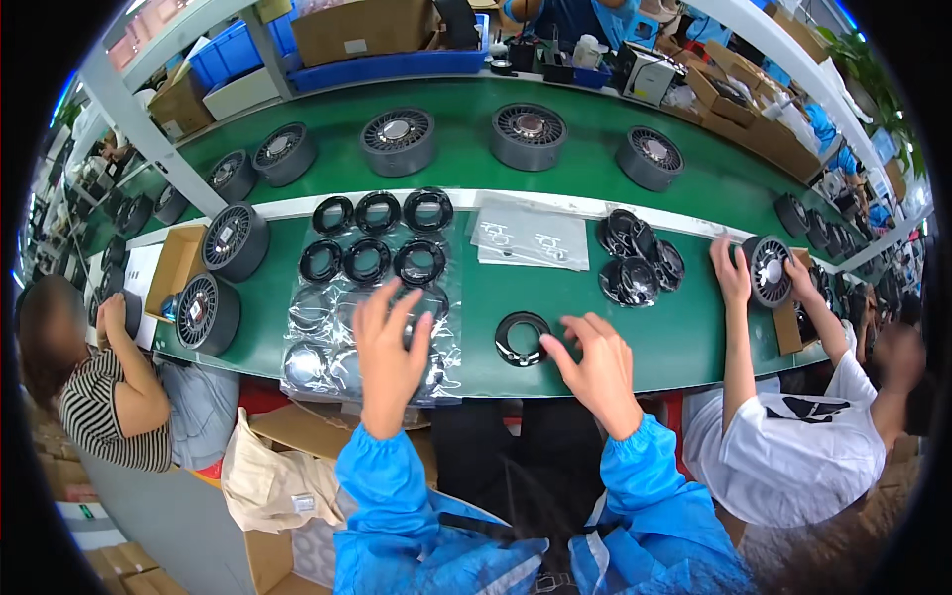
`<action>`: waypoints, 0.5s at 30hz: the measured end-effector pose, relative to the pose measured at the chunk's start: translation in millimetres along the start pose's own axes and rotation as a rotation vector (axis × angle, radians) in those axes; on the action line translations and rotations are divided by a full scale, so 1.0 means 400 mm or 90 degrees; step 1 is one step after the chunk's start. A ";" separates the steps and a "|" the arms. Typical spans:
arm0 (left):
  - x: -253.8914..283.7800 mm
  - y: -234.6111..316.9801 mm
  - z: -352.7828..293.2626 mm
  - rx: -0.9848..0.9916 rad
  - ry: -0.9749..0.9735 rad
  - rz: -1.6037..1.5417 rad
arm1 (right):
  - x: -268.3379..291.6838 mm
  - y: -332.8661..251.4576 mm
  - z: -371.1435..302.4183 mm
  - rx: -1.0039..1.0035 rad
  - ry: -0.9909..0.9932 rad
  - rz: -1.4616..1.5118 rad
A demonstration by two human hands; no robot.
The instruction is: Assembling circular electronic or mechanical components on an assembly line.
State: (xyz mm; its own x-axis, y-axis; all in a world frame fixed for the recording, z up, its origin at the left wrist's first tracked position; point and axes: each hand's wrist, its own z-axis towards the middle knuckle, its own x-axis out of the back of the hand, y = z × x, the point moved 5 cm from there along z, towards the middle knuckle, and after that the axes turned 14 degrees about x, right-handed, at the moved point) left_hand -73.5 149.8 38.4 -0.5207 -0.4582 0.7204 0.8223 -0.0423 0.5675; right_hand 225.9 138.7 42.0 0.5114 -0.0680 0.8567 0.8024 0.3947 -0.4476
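My left hand [389, 347] hovers, slightly blurred, over a clear plastic sheet or tray [372, 389] with rows of glossy black rings [369, 261]. Its fingers are spread, and I see nothing held in them. On the green bench in front of me lies a single black ring [523, 338]. My right hand [598, 372] is beside that ring, fingers apart, with the thumb tip at its right edge; whether it touches cannot be made out. Some rings under my left hand are partly hidden.
White printed sheets in a clear bag [532, 238] lie beyond the ring, with stacked black round parts [635, 260] to their right. Grey wheel-shaped units [397, 141] line the far belt. A co-worker at right holds another wheel unit [770, 271]; a person sits at left.
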 end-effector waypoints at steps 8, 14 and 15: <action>-0.053 0.021 -0.024 0.027 -0.025 0.038 | -0.064 -0.043 -0.002 0.171 -0.034 0.157; -0.048 0.007 -0.006 -0.015 -0.029 0.050 | -0.043 -0.149 0.181 0.282 0.091 0.244; -0.042 0.011 -0.010 -0.034 -0.019 0.065 | -0.044 -0.193 0.241 0.356 0.100 0.240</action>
State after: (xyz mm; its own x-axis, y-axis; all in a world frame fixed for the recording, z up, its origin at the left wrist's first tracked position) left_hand -60.3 153.7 27.3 -0.4393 -0.4357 0.7856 0.8823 -0.0448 0.4686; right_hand 125.2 197.6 86.2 0.7967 0.0516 0.6022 0.3033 0.8276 -0.4722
